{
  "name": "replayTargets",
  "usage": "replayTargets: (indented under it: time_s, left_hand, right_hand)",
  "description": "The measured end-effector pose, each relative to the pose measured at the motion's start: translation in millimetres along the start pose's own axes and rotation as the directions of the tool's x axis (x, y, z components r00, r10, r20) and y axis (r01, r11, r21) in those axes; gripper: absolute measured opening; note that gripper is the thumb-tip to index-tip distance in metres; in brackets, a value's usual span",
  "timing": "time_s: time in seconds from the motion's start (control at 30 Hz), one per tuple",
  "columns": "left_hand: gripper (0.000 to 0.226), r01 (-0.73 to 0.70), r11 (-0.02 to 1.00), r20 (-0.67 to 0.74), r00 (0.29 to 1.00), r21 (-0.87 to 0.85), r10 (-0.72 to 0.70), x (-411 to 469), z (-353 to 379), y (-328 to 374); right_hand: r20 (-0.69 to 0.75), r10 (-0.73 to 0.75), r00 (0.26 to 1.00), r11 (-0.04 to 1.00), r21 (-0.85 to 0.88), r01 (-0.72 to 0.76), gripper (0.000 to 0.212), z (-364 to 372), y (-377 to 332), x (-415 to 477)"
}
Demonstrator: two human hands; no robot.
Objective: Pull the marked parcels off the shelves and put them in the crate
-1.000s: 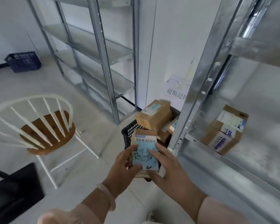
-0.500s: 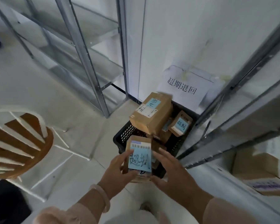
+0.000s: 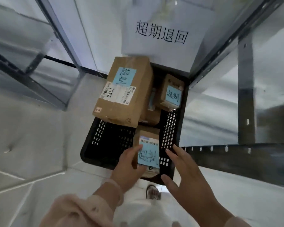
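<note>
Soft daylight, motion blur (warped edges)

Parcel storeroom or depot: bare metal shelving (image 3: 246, 95) on both sides, blue-tagged cardboard parcels (image 3: 125, 95) heaped in a black plastic crate (image 3: 105, 145) beneath a handwritten paper sign (image 3: 161, 43).

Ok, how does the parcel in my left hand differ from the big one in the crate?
The held parcel is far smaller than the big parcel. The left hand grips the held parcel; the big parcel rests untouched at the far end of the crate. The held parcel's blue note covers most of its top, the big parcel's only part. Both are brown cardboard.
</note>
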State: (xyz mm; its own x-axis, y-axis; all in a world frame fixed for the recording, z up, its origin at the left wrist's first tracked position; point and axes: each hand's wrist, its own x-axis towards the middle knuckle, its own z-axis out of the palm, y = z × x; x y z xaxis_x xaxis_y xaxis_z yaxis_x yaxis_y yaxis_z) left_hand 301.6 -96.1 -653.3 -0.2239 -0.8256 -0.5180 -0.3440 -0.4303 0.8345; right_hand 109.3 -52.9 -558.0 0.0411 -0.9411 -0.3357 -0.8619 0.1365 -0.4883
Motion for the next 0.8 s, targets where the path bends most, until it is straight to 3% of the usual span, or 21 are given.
replayTargets:
  time_s: [0.43, 0.63, 0.8]
  left_hand:
    - [0.073, -0.006, 0.993, 0.251, 0.968, 0.115, -0.023, 141, 42, -64]
    - [0.090, -0.197, 0.904, 0.425, 0.905, 0.379, 0.019, 150, 45, -71]
    - [0.085, -0.186, 0.805, 0.359, 0.932, 0.564, -0.036, 133, 29, -52]
  right_hand:
    - [-0.165, 0.094, 0.982, 0.987, 0.144, -0.070, 0.065, 95, 35, 34]
    - [-0.175, 0.107, 0.979, 0.986, 0.145, -0.082, 0.066, 110, 43, 33]
    - [-0.155, 0.103, 0.983, 0.991, 0.102, -0.088, 0.067, 96, 38, 22]
